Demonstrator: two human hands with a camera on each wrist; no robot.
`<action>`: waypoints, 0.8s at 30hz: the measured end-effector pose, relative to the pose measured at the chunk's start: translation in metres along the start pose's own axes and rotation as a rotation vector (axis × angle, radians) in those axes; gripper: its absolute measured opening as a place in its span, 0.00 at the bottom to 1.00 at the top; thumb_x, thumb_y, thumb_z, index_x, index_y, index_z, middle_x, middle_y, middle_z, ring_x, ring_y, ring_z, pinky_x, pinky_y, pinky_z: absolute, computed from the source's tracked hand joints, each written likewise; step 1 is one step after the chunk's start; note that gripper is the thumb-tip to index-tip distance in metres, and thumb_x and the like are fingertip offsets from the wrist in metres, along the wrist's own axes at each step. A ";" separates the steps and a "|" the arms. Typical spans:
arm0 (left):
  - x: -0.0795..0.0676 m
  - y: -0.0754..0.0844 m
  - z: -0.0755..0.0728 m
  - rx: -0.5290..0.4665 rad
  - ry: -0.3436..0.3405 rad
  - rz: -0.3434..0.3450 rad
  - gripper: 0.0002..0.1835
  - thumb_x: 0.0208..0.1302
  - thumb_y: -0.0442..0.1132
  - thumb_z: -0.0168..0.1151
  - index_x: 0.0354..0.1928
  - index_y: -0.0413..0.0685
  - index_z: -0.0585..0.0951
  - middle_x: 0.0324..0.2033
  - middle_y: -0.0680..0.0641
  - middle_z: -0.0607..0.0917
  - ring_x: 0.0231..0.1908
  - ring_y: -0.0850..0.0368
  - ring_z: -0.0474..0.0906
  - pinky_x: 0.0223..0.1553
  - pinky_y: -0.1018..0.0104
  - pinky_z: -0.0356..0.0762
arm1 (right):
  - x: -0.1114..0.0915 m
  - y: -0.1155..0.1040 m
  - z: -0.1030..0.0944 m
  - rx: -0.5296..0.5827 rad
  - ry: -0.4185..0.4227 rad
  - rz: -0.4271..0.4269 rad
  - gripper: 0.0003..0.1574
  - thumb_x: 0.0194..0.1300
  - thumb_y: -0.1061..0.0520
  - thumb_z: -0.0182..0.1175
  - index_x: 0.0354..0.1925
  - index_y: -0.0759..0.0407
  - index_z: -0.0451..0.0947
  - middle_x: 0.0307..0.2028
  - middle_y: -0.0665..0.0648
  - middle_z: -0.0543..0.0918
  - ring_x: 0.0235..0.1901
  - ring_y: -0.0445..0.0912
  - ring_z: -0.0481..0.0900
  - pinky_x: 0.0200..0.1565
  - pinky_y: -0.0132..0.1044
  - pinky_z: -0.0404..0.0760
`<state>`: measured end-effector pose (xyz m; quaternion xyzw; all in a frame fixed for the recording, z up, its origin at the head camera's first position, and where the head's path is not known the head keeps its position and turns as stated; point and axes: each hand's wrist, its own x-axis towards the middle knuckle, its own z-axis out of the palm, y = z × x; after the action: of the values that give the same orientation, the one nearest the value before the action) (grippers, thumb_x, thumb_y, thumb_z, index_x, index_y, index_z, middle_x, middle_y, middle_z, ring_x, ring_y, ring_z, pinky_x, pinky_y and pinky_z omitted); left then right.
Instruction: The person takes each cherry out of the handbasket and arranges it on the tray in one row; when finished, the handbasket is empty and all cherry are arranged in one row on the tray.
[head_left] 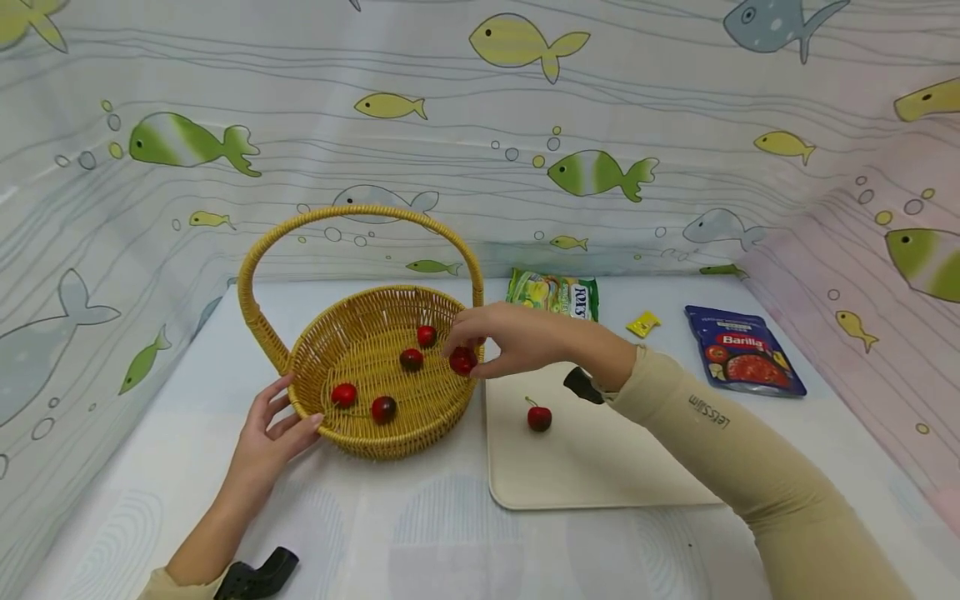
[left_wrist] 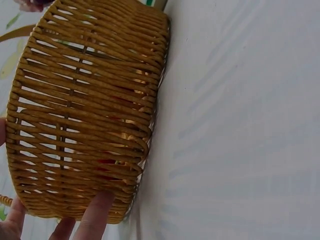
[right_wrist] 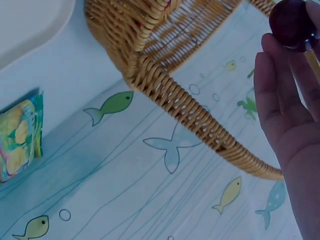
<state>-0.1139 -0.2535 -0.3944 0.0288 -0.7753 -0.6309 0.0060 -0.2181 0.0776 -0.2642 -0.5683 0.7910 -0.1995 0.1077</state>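
A round wicker basket [head_left: 360, 333] with a tall arched handle stands left of centre, several red cherries [head_left: 411, 360] lying on its floor. At its near left rim, my left hand [head_left: 262, 433] holds the basket, thumb at the rim and fingers against the outside wall; the left wrist view shows fingertips [left_wrist: 97, 210] on the weave. Over the basket's right side, my right hand [head_left: 517, 337] pinches a dark red cherry [right_wrist: 292, 25] between thumb and fingers. Another cherry with a green stem [head_left: 538, 417] sits on a cream tray [head_left: 600, 475] to the right.
Behind the right hand lies a green candy bag [head_left: 555, 292], partly covered by that hand. A small yellow wrapped sweet [head_left: 643, 323] and a blue Barilla pouch [head_left: 745, 350] lie at the right. A fish-print curtain [head_left: 420, 167] closes off the back and sides.
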 end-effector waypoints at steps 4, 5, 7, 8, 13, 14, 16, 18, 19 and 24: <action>0.000 -0.001 0.000 -0.003 0.005 0.000 0.40 0.65 0.40 0.59 0.71 0.55 0.47 0.66 0.34 0.51 0.58 0.47 0.62 0.40 0.76 0.77 | -0.018 0.001 0.003 -0.005 0.026 0.004 0.14 0.59 0.61 0.64 0.46 0.58 0.79 0.42 0.48 0.76 0.40 0.38 0.73 0.43 0.29 0.74; 0.000 -0.001 0.000 0.002 0.008 -0.002 0.40 0.65 0.41 0.59 0.71 0.54 0.47 0.65 0.34 0.51 0.58 0.46 0.62 0.40 0.76 0.77 | -0.022 0.001 0.004 -0.004 0.029 0.007 0.14 0.59 0.60 0.64 0.46 0.57 0.79 0.42 0.48 0.76 0.40 0.38 0.73 0.43 0.29 0.75; 0.000 -0.002 0.000 0.005 0.010 -0.003 0.40 0.65 0.41 0.59 0.71 0.55 0.47 0.65 0.34 0.51 0.59 0.45 0.62 0.40 0.76 0.77 | -0.032 0.003 0.006 -0.005 0.030 0.016 0.15 0.60 0.59 0.63 0.46 0.56 0.79 0.42 0.47 0.76 0.40 0.38 0.72 0.42 0.30 0.75; 0.000 -0.002 0.000 0.007 0.011 -0.004 0.40 0.65 0.41 0.59 0.71 0.55 0.47 0.65 0.34 0.51 0.59 0.44 0.62 0.40 0.76 0.77 | -0.036 0.003 0.007 -0.008 0.032 0.021 0.15 0.60 0.59 0.63 0.47 0.56 0.79 0.42 0.47 0.76 0.40 0.39 0.72 0.42 0.31 0.75; 0.000 -0.003 0.000 0.010 0.011 -0.002 0.40 0.65 0.41 0.58 0.71 0.55 0.47 0.65 0.34 0.51 0.59 0.45 0.62 0.40 0.76 0.77 | -0.058 0.005 0.013 -0.013 0.034 0.077 0.17 0.60 0.58 0.63 0.49 0.55 0.78 0.41 0.45 0.77 0.40 0.38 0.73 0.44 0.33 0.75; 0.000 -0.003 0.000 0.013 0.011 -0.002 0.40 0.65 0.41 0.58 0.71 0.55 0.47 0.66 0.34 0.51 0.59 0.44 0.62 0.40 0.76 0.76 | -0.063 0.006 0.015 -0.014 0.035 0.091 0.17 0.60 0.58 0.63 0.49 0.55 0.78 0.40 0.45 0.77 0.40 0.38 0.73 0.44 0.33 0.75; 0.000 -0.002 0.000 0.017 0.012 -0.003 0.40 0.65 0.42 0.58 0.71 0.55 0.46 0.66 0.34 0.51 0.59 0.43 0.61 0.40 0.76 0.76 | -0.071 0.007 0.018 -0.016 0.040 0.108 0.17 0.59 0.58 0.64 0.48 0.56 0.78 0.40 0.44 0.78 0.40 0.38 0.73 0.44 0.33 0.76; 0.000 -0.002 0.000 0.022 0.014 -0.005 0.40 0.65 0.42 0.58 0.71 0.55 0.46 0.66 0.34 0.51 0.59 0.42 0.61 0.40 0.77 0.76 | -0.079 0.009 0.022 -0.012 0.046 0.119 0.17 0.59 0.59 0.64 0.48 0.56 0.78 0.41 0.45 0.78 0.40 0.38 0.73 0.44 0.32 0.76; 0.000 -0.002 0.000 0.023 0.015 -0.006 0.40 0.65 0.42 0.58 0.71 0.55 0.46 0.66 0.34 0.52 0.59 0.41 0.61 0.39 0.77 0.76 | -0.084 0.010 0.024 -0.007 0.053 0.122 0.16 0.59 0.59 0.64 0.47 0.56 0.78 0.42 0.45 0.78 0.40 0.38 0.74 0.44 0.32 0.77; 0.000 -0.002 0.001 0.028 0.018 -0.006 0.40 0.65 0.42 0.59 0.71 0.55 0.47 0.66 0.34 0.52 0.58 0.44 0.62 0.39 0.77 0.76 | -0.106 0.018 0.036 0.004 0.102 0.140 0.16 0.58 0.61 0.65 0.46 0.55 0.79 0.44 0.47 0.77 0.40 0.38 0.74 0.43 0.33 0.77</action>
<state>-0.1140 -0.2528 -0.3963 0.0369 -0.7839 -0.6197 0.0109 -0.1841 0.1751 -0.3107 -0.5006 0.8327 -0.2219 0.0821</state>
